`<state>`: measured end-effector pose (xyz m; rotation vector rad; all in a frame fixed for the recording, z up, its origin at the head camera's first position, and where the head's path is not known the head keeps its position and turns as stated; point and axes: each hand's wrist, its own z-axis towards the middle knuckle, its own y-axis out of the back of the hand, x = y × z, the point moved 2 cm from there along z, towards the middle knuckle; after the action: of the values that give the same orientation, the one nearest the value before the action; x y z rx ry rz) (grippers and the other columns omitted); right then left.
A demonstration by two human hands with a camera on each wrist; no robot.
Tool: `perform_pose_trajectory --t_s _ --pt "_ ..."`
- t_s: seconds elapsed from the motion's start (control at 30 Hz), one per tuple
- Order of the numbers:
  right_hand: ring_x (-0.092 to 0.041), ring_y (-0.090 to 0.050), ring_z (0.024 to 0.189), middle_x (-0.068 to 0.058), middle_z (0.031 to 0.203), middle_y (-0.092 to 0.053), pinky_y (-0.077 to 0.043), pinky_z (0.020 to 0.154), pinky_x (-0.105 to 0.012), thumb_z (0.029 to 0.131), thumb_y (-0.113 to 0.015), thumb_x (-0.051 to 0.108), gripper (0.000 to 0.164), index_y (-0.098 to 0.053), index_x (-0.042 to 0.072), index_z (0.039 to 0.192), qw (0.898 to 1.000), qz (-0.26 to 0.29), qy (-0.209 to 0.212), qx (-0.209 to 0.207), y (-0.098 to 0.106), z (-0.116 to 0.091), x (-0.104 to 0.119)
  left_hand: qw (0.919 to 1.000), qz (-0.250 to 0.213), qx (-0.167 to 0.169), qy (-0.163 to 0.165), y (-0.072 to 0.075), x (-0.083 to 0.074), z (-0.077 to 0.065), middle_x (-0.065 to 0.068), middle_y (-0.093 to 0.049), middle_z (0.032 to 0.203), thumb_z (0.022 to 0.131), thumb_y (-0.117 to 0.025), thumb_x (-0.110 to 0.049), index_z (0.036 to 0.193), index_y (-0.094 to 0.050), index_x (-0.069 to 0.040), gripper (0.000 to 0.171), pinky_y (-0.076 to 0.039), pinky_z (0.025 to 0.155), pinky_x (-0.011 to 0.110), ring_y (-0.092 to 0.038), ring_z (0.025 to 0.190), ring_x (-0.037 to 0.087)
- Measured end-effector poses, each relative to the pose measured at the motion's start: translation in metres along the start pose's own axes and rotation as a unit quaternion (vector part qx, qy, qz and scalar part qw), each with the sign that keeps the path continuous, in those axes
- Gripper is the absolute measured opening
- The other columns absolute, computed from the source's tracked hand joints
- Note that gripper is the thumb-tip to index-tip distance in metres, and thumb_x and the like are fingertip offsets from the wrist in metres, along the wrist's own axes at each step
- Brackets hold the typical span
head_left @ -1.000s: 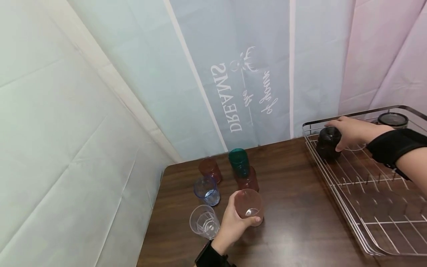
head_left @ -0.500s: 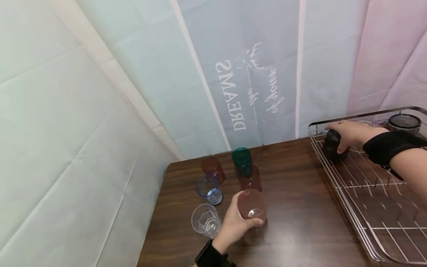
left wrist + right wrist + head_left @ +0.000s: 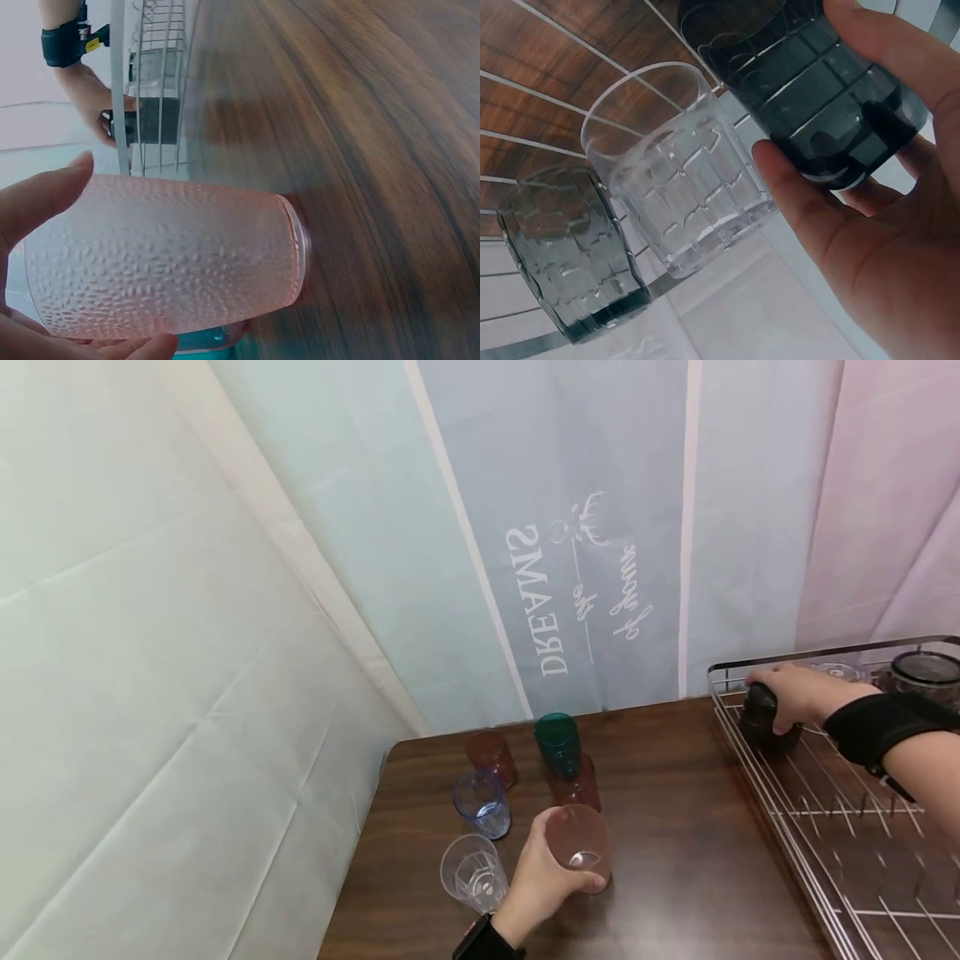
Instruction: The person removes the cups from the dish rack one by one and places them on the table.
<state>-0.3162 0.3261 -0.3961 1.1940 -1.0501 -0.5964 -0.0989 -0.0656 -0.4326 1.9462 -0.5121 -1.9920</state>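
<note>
"Since the backdrop fills most of the view, shall we start with that pale pastel fabric sheet (image 3: 630, 435)?"

"Fine: its white lettering reads reversed, and below it spreads the dark brown wood-grain table (image 3: 675, 893)."

"And the silver wire dish rack (image 3: 843, 652)?"

"On the person's right, its bars open, probably so that water can drain."

"What about the hands?"

"The right hand (image 3: 798, 693) is at the rack's far left corner, thumb and fingers clamped round a dark smoky, see-through tumbler (image 3: 810, 90). It has the base end, I suppose because the base is uppermost and the rim faces the wires. Whether the hand bears any weight, I can't tell."

"And the left hand (image 3: 546, 877)?"

"Wrapped, thumb against fingers, round the upper part of a pink, dimpled, see-through tumbler (image 3: 172, 255), mouth-up, its base apparently on the wood. Gripping high leaves the base free to sit flat, I'd judge."

"Its neighbours?"

"A clear faceted glass (image 3: 474, 872) just beside that hand, a round blue-tinted tumbler (image 3: 483, 806) beyond it, then a small red-brown tumbler (image 3: 491, 760), all mouth-up in a loose row, perhaps to keep them within reach. A teal-green tumbler (image 3: 558, 743) and a second red-brown tumbler (image 3: 587, 789) overlap; I can't tell whether they're stacked."
</note>
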Motion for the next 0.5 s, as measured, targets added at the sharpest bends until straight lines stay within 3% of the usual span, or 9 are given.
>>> perform_pose_trajectory --t_s 0.23,0.5 --pt "-0.049 -0.06 0.086 -0.044 0.107 -0.05 -0.054 0.066 -0.053 0.057 -0.091 -0.006 0.076 -0.054 -0.018 0.122 1.0 0.006 0.003 0.0 -0.01 -0.011 -0.006 0.9993 0.038 0.005 0.004 0.001 -0.008 -0.008 0.012 -0.054 0.14 0.063 -0.099 -0.01 0.149 -0.04 -0.002 0.105 -0.046 0.103 0.05 -0.053 0.127 0.035" --pt "-0.059 -0.056 0.095 -0.049 0.116 -0.045 -0.053 0.067 -0.056 0.063 -0.092 -0.001 0.08 -0.049 -0.018 0.129 1.0 -0.002 0.006 -0.012 0.001 -0.027 -0.009 0.9969 0.07 0.031 -0.015 0.025 -0.033 -0.009 0.017 -0.045 0.15 0.073 -0.096 -0.022 0.154 -0.038 -0.005 0.101 -0.044 0.106 0.058 -0.046 0.137 0.04"
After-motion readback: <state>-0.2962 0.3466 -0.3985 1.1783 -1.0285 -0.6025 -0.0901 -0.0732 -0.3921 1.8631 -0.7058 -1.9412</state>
